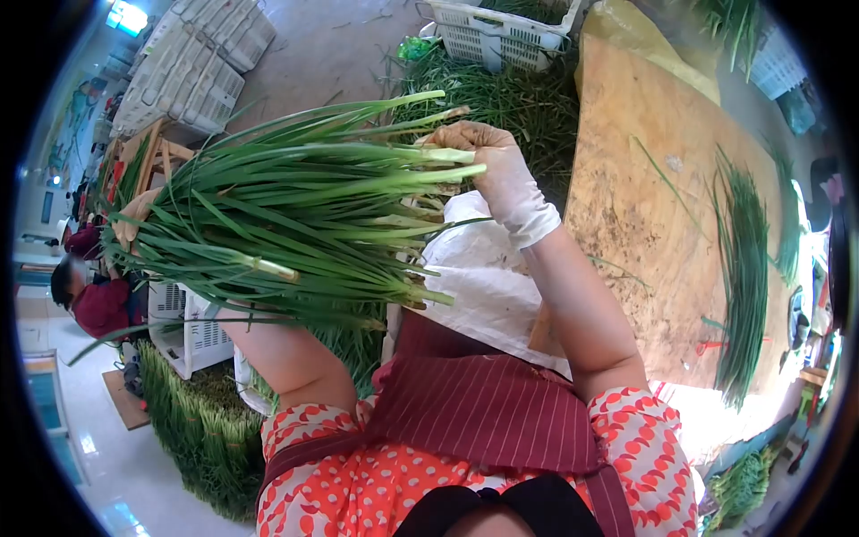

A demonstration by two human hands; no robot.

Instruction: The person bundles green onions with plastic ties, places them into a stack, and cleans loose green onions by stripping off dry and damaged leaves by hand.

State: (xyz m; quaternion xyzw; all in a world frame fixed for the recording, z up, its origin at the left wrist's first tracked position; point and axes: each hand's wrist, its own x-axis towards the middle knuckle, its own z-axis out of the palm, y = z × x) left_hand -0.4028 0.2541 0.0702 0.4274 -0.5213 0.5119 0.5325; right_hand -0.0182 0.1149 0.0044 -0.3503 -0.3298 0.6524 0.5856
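A large loose bunch of garlic chives [295, 201] lies sideways in front of me, leaf tips to the left and pale stem ends to the right. My left hand [134, 217], in a soiled glove, grips the leafy end, and the leaves cover most of its fingers. At the stem ends, my right hand [492, 170] wears a white glove with dirty fingertips. Its fingers are curled closed on the ends of some stems. A few stems stick out beyond the rest, and some bases carry brownish, withered sheaths.
On the right stands a wooden board [626, 215] with dirt and a tidy chive bundle [743, 277]. Loose greens [501, 103] lie beyond my hands, beside a white crate [501, 36]. Stacked bundles [210, 430] stand at lower left; another person [98, 300] is at far left.
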